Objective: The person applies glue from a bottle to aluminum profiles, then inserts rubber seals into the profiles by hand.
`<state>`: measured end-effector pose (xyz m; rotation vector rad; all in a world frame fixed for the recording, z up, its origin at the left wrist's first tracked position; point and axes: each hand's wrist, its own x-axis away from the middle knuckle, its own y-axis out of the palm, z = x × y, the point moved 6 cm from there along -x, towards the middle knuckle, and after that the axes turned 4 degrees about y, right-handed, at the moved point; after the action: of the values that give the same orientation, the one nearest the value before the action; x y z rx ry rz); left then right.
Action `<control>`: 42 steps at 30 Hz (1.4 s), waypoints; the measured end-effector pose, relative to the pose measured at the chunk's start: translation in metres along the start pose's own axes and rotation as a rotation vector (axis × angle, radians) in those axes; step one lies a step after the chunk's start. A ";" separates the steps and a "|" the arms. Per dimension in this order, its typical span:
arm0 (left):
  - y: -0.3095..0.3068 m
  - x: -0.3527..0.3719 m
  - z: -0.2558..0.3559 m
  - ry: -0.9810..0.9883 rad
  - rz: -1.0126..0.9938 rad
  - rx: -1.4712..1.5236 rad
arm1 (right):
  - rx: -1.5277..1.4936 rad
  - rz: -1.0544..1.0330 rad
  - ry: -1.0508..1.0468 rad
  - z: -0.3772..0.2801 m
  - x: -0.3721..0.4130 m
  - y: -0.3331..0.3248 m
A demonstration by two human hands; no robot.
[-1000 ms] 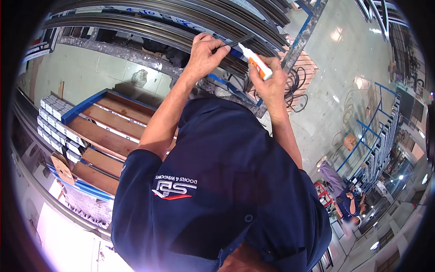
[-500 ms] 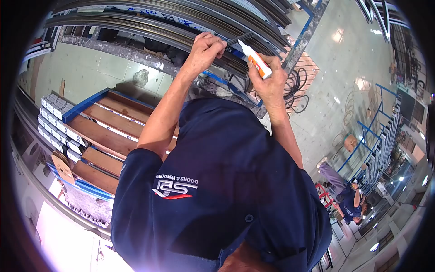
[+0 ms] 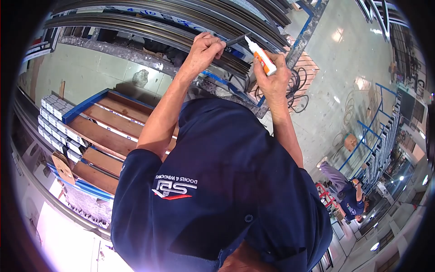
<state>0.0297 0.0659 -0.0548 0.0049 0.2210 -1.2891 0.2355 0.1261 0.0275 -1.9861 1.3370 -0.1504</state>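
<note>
My left hand [image 3: 206, 51] is closed around one end of a thin dark strip [image 3: 236, 40] that sticks out to the right of the fingers. In my right hand [image 3: 274, 80] is a white glue bottle with an orange label [image 3: 263, 60], its narrow nozzle pointing up and left, right at the strip's free end. Both hands are over long dark metal profiles [image 3: 149, 28] that lie side by side on a bench.
A blue-framed rack with wooden slats [image 3: 106, 124] stands at the left, beside stacked white-wrapped bars [image 3: 56, 113]. Black cable [image 3: 297, 90] lies coiled on a slatted pallet at the right. Further right, a person [image 3: 351, 195] is near a blue frame [image 3: 369, 131].
My right hand has moved the bottle slightly to the right, taking its nozzle along to the far end of the strip. The left hand stays almost still.
</note>
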 end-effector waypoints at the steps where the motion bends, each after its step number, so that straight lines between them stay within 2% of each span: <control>1: 0.000 0.000 0.000 -0.001 0.000 0.002 | 0.004 0.009 0.008 0.001 -0.001 -0.001; 9: 0.000 0.000 -0.001 -0.013 -0.012 -0.015 | 0.012 0.030 0.025 0.005 -0.005 -0.007; 12: 0.000 -0.001 0.000 -0.011 -0.021 -0.013 | 0.018 -0.029 0.037 -0.003 -0.003 -0.005; 15: 0.001 -0.002 0.003 -0.065 -0.052 -0.006 | -0.066 -0.054 -0.039 -0.006 0.006 -0.002; 18: 0.004 0.000 0.004 -0.026 -0.017 -0.189 | -0.426 -0.032 0.437 0.025 0.021 -0.014; 19: 0.007 -0.001 0.006 0.022 -0.037 -0.255 | -0.686 -0.050 0.471 0.030 0.021 -0.018; 22: 0.018 -0.003 0.014 0.173 -0.118 -0.449 | -0.810 0.053 0.528 0.061 0.033 -0.036; 27: 0.024 -0.013 0.008 0.140 -0.305 -0.542 | -1.123 0.135 0.634 0.089 0.069 -0.031; 30: 0.024 -0.017 0.008 0.144 -0.408 -0.538 | -1.192 0.234 0.686 0.099 0.093 -0.016; 35: 0.029 -0.026 0.006 0.122 -0.502 -0.572 | -1.176 0.294 0.905 0.078 0.107 0.000; 38: 0.033 -0.029 0.011 0.184 -0.543 -0.646 | -1.082 0.334 0.872 0.101 0.121 0.019; 39: 0.035 -0.030 0.011 0.164 -0.549 -0.668 | -1.019 0.390 0.939 0.102 0.122 0.024; 42: 0.038 -0.032 0.012 0.185 -0.564 -0.744 | -0.920 0.363 1.047 0.099 0.116 0.036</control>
<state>0.0593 0.1049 -0.0422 -0.6113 0.8995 -1.6954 0.3074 0.0704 -0.1001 -2.4141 2.7987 -0.5255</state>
